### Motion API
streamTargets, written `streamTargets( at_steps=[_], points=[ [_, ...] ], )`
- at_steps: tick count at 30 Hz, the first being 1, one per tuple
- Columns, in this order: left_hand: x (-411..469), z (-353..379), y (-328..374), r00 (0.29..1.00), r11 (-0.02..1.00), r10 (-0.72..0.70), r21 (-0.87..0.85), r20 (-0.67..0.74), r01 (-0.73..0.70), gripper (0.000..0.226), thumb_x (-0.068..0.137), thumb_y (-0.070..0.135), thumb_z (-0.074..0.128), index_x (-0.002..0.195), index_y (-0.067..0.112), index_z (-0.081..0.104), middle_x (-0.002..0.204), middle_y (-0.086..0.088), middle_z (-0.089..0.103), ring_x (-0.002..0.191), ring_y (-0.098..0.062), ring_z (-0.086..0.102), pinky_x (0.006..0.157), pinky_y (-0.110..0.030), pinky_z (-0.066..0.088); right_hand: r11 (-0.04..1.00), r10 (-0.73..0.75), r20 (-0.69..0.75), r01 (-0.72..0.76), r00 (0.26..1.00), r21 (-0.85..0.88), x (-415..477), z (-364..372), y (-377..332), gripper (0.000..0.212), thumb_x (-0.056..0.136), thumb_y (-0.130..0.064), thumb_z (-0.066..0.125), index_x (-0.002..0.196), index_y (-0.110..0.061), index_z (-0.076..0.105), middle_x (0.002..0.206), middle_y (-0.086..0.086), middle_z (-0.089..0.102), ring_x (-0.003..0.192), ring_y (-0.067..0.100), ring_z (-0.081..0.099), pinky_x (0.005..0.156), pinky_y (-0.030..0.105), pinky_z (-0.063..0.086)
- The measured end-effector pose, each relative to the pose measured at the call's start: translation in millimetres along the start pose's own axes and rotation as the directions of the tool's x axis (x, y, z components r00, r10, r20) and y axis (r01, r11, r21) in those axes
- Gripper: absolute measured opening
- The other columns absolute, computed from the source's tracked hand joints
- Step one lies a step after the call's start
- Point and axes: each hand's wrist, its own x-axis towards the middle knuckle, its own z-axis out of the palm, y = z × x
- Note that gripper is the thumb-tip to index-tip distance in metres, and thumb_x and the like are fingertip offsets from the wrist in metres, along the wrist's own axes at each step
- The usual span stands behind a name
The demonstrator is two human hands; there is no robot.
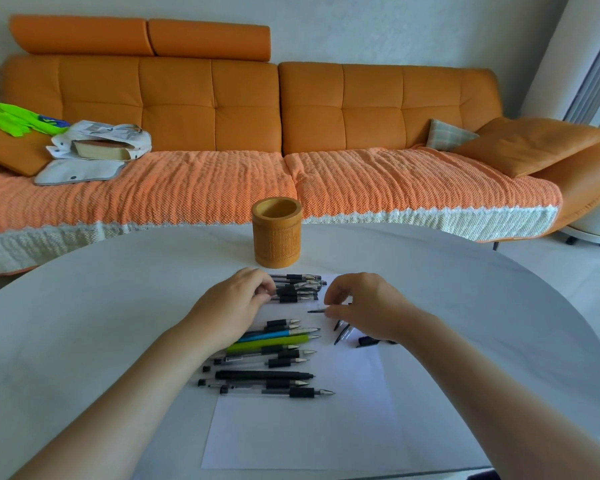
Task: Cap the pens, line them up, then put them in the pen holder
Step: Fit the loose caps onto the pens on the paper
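Just above the frame centre, the upper pens [297, 289] are held by curled fingers of the left hand [239, 303], one thin pen [317, 310] is pinched by the right hand [364, 306], many uncapped pens [274, 355] lie below, and the pen holder [276, 233] seems empty.

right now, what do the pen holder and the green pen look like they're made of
Pen holder: probably bamboo or wood, matte tan, going by the thick rim and carved panel on its wall. Green pen: likely plastic, opaque with a soft matte sheen; its tip looks like silvery metal.
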Motion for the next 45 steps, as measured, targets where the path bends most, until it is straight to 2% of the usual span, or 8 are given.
streamTargets(
  at_steps=[4, 8, 15, 17, 24, 32, 37, 45],
  points=[
    [1.3, -5.1, -0.2, 1.000, 0.997, -0.009, -0.070, 0.010, 0.010, 0.022, 0.098, 0.024, 0.053, 0.117, 0.028, 0.062, 0.110, 0.018, 0.049, 0.096, -0.004, 0.055, 0.083, -0.026, 0.046, 0.994, 0.018, -0.064, -0.011, 0.998, 0.111, 3.9, -2.2, 3.2, 0.010, 0.085, -0.031, 0.072, 0.091, -0.038, 0.071, 0.084, -0.017, 0.066, 0.075, 0.012, 0.063, 0.073, 0.031, 0.055],
    [-0.1, -7.0, 4.3, 1.000, 0.996, -0.017, -0.086, -0.003, 0.017, 0.018, 0.095, 0.030, 0.057, 0.111, 0.034, 0.066, 0.106, 0.021, 0.052, 0.095, -0.004, 0.054, 0.083, -0.029, 0.047, 0.977, 0.029, -0.142, 0.003, 0.989, 0.215, 4.8, -2.0, 3.1, 0.014, 0.088, -0.028, 0.069, 0.099, -0.034, 0.076, 0.090, -0.021, 0.066, 0.059, -0.011, 0.055, 0.055, 0.007, 0.036],
    [-5.3, -9.2, 10.7, 0.999, 0.993, -0.032, -0.113, 0.030, 0.035, 0.012, 0.094, 0.035, 0.057, 0.103, 0.041, 0.063, 0.090, 0.022, 0.068, 0.084, 0.003, 0.056, 0.069, -0.020, 0.041, 0.971, 0.048, -0.147, -0.011, 0.988, 0.237, 5.8, 1.6, -1.2, 0.013, 0.089, -0.029, 0.067, 0.098, -0.035, 0.075, 0.100, -0.018, 0.067, 0.063, 0.001, 0.059, 0.060, 0.015, 0.041],
    [-6.5, -9.7, 12.6, 0.999, 0.993, -0.028, -0.112, 0.033, 0.032, 0.013, 0.094, 0.034, 0.057, 0.104, 0.041, 0.063, 0.088, 0.021, 0.068, 0.077, 0.009, 0.054, 0.066, -0.019, 0.039, 0.973, 0.036, -0.142, -0.003, 0.989, 0.229, 6.0, 2.8, -2.8, 0.014, 0.089, -0.029, 0.067, 0.097, -0.036, 0.075, 0.101, -0.019, 0.067, 0.076, -0.004, 0.058, 0.065, 0.015, 0.040],
    [-7.6, -9.3, 19.2, 0.998, 0.986, -0.029, -0.162, 0.060, 0.039, 0.011, 0.094, 0.034, 0.058, 0.101, 0.041, 0.063, 0.085, 0.020, 0.067, 0.069, 0.013, 0.051, 0.062, -0.018, 0.035, 0.974, -0.034, -0.103, 0.056, 0.994, 0.218, 0.4, 3.4, -15.0, 0.013, 0.088, -0.029, 0.069, 0.098, -0.032, 0.076, 0.090, -0.021, 0.065, 0.066, -0.021, 0.052, 0.059, 0.006, 0.034],
    [-8.3, -12.1, 23.6, 0.992, 0.978, -0.021, -0.203, 0.122, 0.046, 0.029, 0.098, 0.032, 0.051, 0.071, 0.030, 0.062, 0.073, 0.011, 0.058, 0.062, 0.004, 0.051, 0.058, -0.023, 0.034, 0.965, -0.132, -0.220, 0.177, 0.966, 0.196, -4.6, 8.8, -23.3, 0.009, 0.085, -0.029, 0.074, 0.093, -0.033, 0.075, 0.078, -0.025, 0.063, 0.063, -0.002, 0.055, 0.056, 0.009, 0.040],
    [-10.7, -16.3, 19.7, 0.995, 0.983, 0.026, -0.182, 0.096, -0.008, 0.032, 0.096, 0.030, 0.056, 0.065, 0.031, 0.060, 0.074, 0.009, 0.059, 0.068, -0.002, 0.053, 0.060, -0.023, 0.037, 0.958, -0.105, -0.256, 0.167, 0.961, 0.233, -11.8, 16.0, -26.1, 0.015, 0.084, -0.024, 0.076, 0.098, -0.027, 0.079, 0.053, -0.033, 0.058, 0.048, 0.005, 0.057, 0.050, 0.014, 0.047],
    [-17.2, -22.7, 18.7, 0.989, 0.970, 0.142, -0.194, -0.029, -0.145, 0.026, 0.091, 0.021, 0.065, 0.070, 0.037, 0.065, 0.073, 0.014, 0.061, 0.074, -0.003, 0.057, 0.061, -0.013, 0.037, 0.881, -0.020, -0.166, 0.096, 0.986, 0.463, -14.4, 13.2, -38.2, 0.012, 0.087, -0.019, 0.072, 0.085, -0.029, 0.078, 0.065, -0.011, 0.072, 0.043, 0.013, 0.046, 0.043, 0.026, 0.044]
  ],
)
